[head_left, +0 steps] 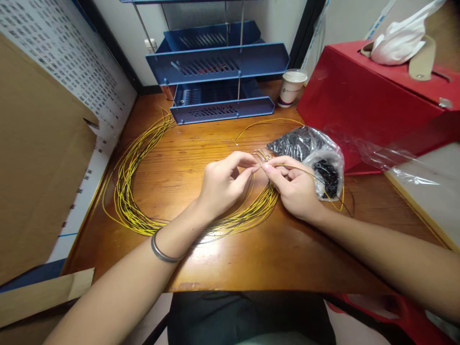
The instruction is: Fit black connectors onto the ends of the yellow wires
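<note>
Over the middle of the wooden desk [230,268], my two hands meet fingertip to fingertip. My right hand [293,184] is closed in a pinch on a thin yellow wire, which trails back over it to the right. My left hand [226,179] is also pinched, at the wire's end; whatever sits between its fingertips is too small to make out. A curved bundle of yellow and black wires [134,191] lies beneath and to the left, its small metal-tipped ends [262,154] showing just beyond my fingers. Beside my right hand rests an open plastic bag of small black parts [325,175].
A blue tiered tray rack [223,110] stands at the back, with a paper cup [292,88] to its right. The red box [359,105] with tissue on top fills the right rear. Cardboard [39,143] leans at the left.
</note>
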Available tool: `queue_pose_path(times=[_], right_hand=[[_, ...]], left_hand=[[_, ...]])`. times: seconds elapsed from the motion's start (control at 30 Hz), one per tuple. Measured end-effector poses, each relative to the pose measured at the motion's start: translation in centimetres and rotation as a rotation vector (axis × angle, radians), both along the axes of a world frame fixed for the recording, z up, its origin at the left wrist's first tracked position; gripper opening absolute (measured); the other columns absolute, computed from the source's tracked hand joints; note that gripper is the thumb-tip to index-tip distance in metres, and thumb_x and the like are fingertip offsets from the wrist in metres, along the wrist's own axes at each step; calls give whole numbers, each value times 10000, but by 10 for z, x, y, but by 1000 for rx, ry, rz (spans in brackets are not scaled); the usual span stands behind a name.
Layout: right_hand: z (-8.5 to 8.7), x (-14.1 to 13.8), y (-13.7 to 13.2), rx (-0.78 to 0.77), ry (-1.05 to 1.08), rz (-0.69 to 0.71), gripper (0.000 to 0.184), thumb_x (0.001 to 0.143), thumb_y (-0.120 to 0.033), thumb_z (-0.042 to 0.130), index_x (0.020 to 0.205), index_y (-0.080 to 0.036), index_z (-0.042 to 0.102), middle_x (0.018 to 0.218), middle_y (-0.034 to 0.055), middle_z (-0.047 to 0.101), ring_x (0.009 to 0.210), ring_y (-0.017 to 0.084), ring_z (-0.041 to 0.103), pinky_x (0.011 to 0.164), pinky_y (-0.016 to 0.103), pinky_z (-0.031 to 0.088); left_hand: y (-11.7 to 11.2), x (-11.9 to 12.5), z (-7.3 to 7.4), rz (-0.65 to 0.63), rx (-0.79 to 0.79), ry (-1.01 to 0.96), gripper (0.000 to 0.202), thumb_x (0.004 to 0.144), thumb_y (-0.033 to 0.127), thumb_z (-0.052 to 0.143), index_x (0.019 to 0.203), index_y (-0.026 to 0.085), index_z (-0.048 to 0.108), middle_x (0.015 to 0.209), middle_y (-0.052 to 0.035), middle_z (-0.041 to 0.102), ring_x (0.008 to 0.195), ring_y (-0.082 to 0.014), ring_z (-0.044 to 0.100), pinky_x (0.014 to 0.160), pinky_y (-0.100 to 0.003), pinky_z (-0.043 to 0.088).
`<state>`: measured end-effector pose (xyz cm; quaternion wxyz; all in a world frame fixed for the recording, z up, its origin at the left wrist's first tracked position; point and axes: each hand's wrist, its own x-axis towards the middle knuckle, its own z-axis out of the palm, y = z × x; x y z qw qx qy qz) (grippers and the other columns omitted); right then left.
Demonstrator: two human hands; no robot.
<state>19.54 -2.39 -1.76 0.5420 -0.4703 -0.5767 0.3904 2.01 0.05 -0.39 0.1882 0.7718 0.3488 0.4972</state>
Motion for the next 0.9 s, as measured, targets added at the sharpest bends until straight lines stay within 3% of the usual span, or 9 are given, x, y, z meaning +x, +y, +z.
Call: queue_pose_path(times=[0.2,0.37,0.53,0.7,0.9], right_hand=[[0,0,-1,-1,-8,-9,190,912,-365,688,880,-180,658,497,-97,332,450,66,232,441,257,137],[-1,0,0,-2,4,-7,215,904,-396,696,879,-185,659,496,-91,357,451,70,252,443,254,154],[-1,1,-1,-10,6,-11,245,900,-428,699,884,-186,662,503,-87,364,456,71,266,449,252,167],[2,0,-1,-13,-12,-18,257,891,-437,705,874,-185,659,502,-86,364,457,71,279,449,248,184],[0,0,-1,5,-25,-12,230,901,-407,695,874,-182,653,497,-92,346,454,67,253,449,254,154]], left_hand=[[0,0,-1,-28,-2,8,51,900,136,683,922,174,709,881,2,787,733,-93,728,647,-152,537],[-1,0,-2,-37,-123,-2,116,976,200,589,1042,172,680,854,-12,783,732,-111,739,684,-187,546],[-1,-1,-3,-34,-93,23,247,945,128,556,1173,181,633,1068,-40,776,629,-80,674,637,-200,536],[-2,-1,-3,-67,-2,14,284,870,109,675,1144,177,645,1025,-14,768,543,-42,593,576,-170,514],[-1,1,-2,-37,31,-45,136,895,124,686,1023,169,692,935,-5,775,638,-64,672,592,-156,517]])
